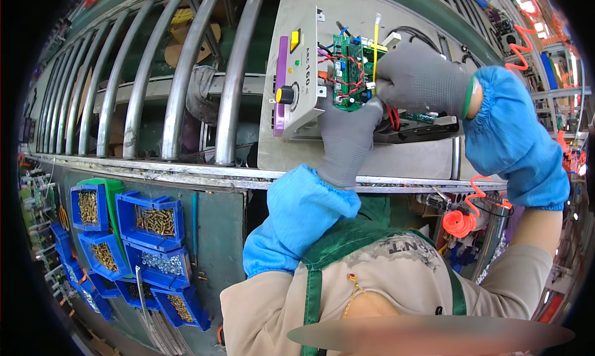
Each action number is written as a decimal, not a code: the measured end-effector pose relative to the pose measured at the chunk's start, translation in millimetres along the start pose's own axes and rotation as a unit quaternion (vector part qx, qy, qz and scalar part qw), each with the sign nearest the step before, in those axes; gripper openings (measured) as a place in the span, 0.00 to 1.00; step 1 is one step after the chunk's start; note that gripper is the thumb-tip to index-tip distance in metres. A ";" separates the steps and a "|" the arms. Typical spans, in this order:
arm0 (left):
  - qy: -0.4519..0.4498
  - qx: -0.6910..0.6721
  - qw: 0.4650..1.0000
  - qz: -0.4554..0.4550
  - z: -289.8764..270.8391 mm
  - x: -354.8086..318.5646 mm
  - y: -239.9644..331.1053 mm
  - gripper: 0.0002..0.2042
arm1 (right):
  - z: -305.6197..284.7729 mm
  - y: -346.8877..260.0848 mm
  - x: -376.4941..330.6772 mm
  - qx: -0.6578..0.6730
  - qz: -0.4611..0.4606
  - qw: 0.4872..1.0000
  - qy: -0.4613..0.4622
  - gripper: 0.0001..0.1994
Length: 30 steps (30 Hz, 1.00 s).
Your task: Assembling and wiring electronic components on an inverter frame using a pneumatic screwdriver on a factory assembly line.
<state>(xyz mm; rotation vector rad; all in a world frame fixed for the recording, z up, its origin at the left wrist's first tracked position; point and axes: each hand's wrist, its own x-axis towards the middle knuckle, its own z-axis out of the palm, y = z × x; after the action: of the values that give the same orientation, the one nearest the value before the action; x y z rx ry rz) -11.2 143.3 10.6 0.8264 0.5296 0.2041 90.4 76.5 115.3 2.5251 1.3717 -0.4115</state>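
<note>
Both hands wear grey gloves and meet at an opened electrical unit with a pale front panel [308, 77], a purple edge, a yellow switch and a black-and-yellow knob. My left hand [348, 139] grips the lower edge of an upright green circuit board [348, 65], its thumb towards my right hand; its other fingers are partly hidden behind the board. Curled against the board's right side, my right hand [421, 77] has its fingertips pressed together. What they pinch is hidden. A yellow wire [376, 43] stands up beside them. Red wires [393, 117] loop below the right hand.
The unit rests on a grey metal plate [403, 161] on the conveyor, whose steel rollers [180, 77] continue left. Blue bins [152, 223] of brass and silver fasteners stand at the lower left. A coiled orange air hose [458, 223] hangs below the conveyor edge at right.
</note>
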 end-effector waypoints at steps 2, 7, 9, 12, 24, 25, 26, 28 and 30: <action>-0.035 -0.004 0.998 0.060 -5.7 -8.8 1.4 0.21 | 3.2 3.2 -12.3 0.046 -0.009 0.998 0.032 0.14; -0.154 -0.015 0.986 0.062 -19.1 -11.8 -17.0 0.28 | 1.9 -6.5 -30.0 0.098 -0.066 0.950 0.289 0.10; -0.131 0.012 0.990 0.052 -18.4 -12.2 -13.3 0.26 | 1.7 -7.8 -29.9 0.030 -0.066 0.963 0.258 0.11; -0.152 -0.003 0.988 0.040 -22.2 -11.7 -9.6 0.25 | 4.5 1.2 -32.7 0.043 -0.081 0.973 0.212 0.11; -0.118 0.011 0.986 0.120 -14.5 -3.9 -19.4 0.12 | 0.9 -0.9 -16.1 0.043 0.021 0.999 0.010 0.14; -0.119 0.012 0.986 0.117 -16.2 -3.6 -21.6 0.12 | 2.1 -4.7 -13.3 0.013 0.034 0.999 -0.016 0.14; -0.121 0.032 0.987 0.098 -18.6 -0.2 -21.3 0.14 | -1.2 -9.4 -8.8 -0.020 0.045 0.998 -0.040 0.13; -0.122 0.053 0.988 0.077 -20.0 4.9 -24.5 0.17 | -2.9 -18.2 -6.7 -0.054 0.035 0.997 -0.041 0.13; -0.071 0.075 0.993 0.059 -19.4 2.8 -27.7 0.15 | -3.2 -21.5 -6.8 -0.107 0.014 0.994 -0.032 0.13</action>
<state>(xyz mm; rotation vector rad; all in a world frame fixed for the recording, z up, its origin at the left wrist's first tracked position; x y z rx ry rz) -19.8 138.4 -21.9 1.0116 0.3651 0.2145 69.1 83.8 119.1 2.3338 1.2819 -0.3194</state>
